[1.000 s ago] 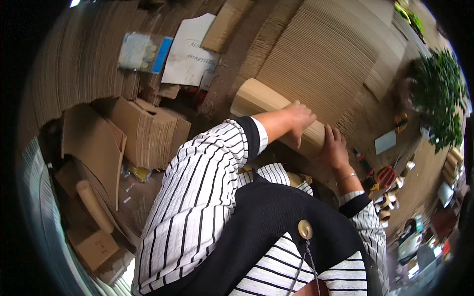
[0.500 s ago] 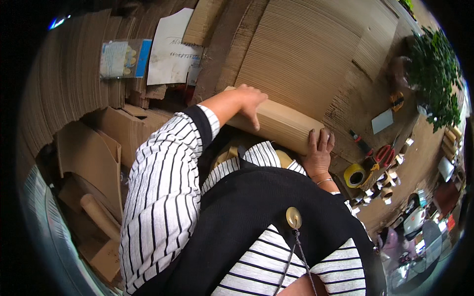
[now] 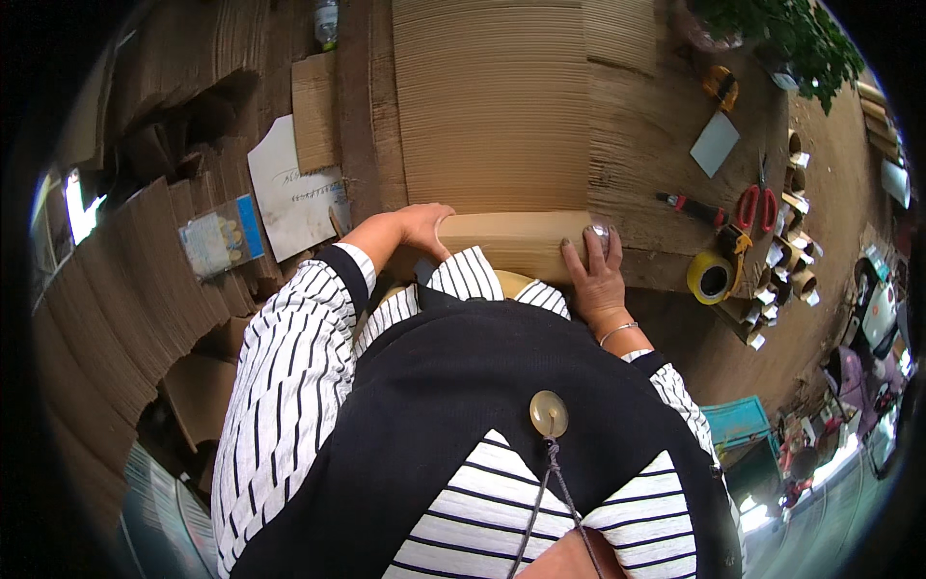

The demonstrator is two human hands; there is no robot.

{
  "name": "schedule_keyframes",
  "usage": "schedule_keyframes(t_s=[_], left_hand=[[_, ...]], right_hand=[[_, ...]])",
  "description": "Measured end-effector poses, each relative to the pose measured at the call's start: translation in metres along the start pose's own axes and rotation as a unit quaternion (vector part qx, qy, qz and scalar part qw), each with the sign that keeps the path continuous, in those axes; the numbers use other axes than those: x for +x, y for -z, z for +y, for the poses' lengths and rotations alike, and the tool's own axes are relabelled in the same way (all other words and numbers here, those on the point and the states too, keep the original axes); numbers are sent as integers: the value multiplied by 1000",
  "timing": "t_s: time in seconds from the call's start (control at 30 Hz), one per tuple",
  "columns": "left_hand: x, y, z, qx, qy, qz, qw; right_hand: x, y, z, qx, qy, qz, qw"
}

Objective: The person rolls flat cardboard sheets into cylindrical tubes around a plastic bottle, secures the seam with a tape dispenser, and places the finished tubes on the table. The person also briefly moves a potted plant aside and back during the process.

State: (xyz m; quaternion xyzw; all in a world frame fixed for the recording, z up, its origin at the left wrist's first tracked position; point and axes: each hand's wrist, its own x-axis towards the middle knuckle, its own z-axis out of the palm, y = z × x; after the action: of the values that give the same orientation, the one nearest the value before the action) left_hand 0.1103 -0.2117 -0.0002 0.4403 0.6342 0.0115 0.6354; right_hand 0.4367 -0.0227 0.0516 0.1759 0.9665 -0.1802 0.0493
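A rolled-up piece of brown cardboard (image 3: 511, 241) lies crosswise in front of me, along the near edge of a corrugated cardboard sheet (image 3: 490, 111). At the roll's left end is my left hand (image 3: 422, 228), its fingers bent over the top and its thumb on the near side. My right hand (image 3: 598, 280) grips the other end, fingers curved over the top; its thumb is hard to see. Both hands are closed on the roll, whose underside is hidden.
On the wooden table (image 3: 644, 169) to the right lie a red-handled cutter (image 3: 693, 207), red scissors (image 3: 756, 207), yellow tape (image 3: 711, 278) and a tape dispenser (image 3: 721, 87). Short cardboard tubes (image 3: 799, 256) line its right edge. Stacked cardboard (image 3: 116, 299) and a white paper (image 3: 292, 193) are left.
My view has turned, so the roll now looks nearly level rather than slanting. My left hand sits at the roll's left end, and my right hand stays at its right end.
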Motion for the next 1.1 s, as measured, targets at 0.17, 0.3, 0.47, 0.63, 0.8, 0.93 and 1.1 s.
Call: schedule_keyframes(t_s=[0.17, 0.3, 0.47, 0.63, 0.8, 0.93, 1.1], left_hand=[[-6, 24, 18, -83, 53, -37, 994], [0, 25, 7, -92, 41, -42, 994], [13, 19, -3, -82, 73, 37, 993], [6, 20, 21, 9, 99, 196, 976], [30, 23, 64, -55, 55, 150, 986], [26, 31, 125, 66, -4, 114, 991], [47, 51, 110, -3, -24, 51, 998]], right_hand=[[16, 33, -4, 42, -60, -96, 993], [32, 45, -7, 45, -75, -150, 985], [60, 57, -1, 56, -92, -206, 973], [86, 67, 3, 69, -95, -238, 964], [106, 70, 24, 96, -78, -292, 948], [120, 62, 37, 98, -54, -324, 939], [155, 59, 47, 88, -44, -405, 909]])
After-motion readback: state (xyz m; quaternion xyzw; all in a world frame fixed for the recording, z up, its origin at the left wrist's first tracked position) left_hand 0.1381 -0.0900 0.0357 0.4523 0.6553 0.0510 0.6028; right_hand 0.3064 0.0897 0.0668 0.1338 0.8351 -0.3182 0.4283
